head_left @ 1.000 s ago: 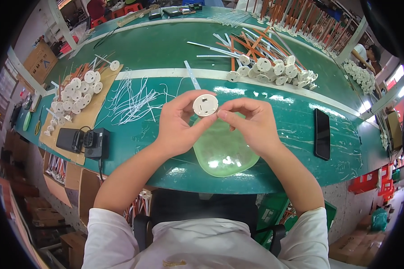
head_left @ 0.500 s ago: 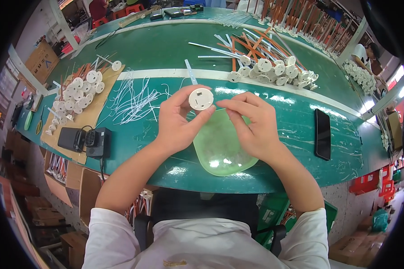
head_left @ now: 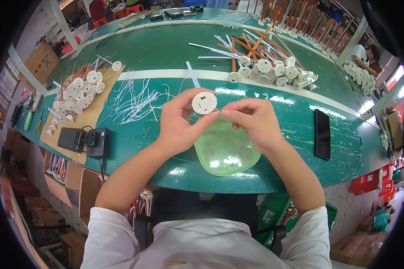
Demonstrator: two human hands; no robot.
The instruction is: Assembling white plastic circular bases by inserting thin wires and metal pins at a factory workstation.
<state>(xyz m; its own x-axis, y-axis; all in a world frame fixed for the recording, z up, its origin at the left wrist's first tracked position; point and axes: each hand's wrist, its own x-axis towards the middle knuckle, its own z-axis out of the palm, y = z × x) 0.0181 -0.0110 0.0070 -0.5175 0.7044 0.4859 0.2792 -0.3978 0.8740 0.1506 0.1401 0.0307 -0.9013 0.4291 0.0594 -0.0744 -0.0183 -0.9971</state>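
My left hand point(head_left: 174, 123) is closed around a white round disc point(head_left: 204, 103) with small slots, its flat face turned up toward me. A pale flat strip point(head_left: 192, 73) extends from behind the disc, away from me. Close by the left thumb tip, my right hand point(head_left: 257, 122) pinches thumb and index finger together. What sits between those fingertips is too small to name. Both hands are held above the far part of a shallow translucent green dish point(head_left: 206, 158); any small contents are hard to make out.
Thin white wires point(head_left: 132, 101) lie loose to the left, near a black boxy device point(head_left: 98, 142). Similar discs point(head_left: 78, 92) are heaped on cardboard beyond it. More discs with strips point(head_left: 265, 66) lie across the white divider. A black phone point(head_left: 322, 134) rests at right.
The disc and my left hand have shifted slightly right and down. My right fingers have drawn together into a tighter pinch, a little lower, close to the left thumb.
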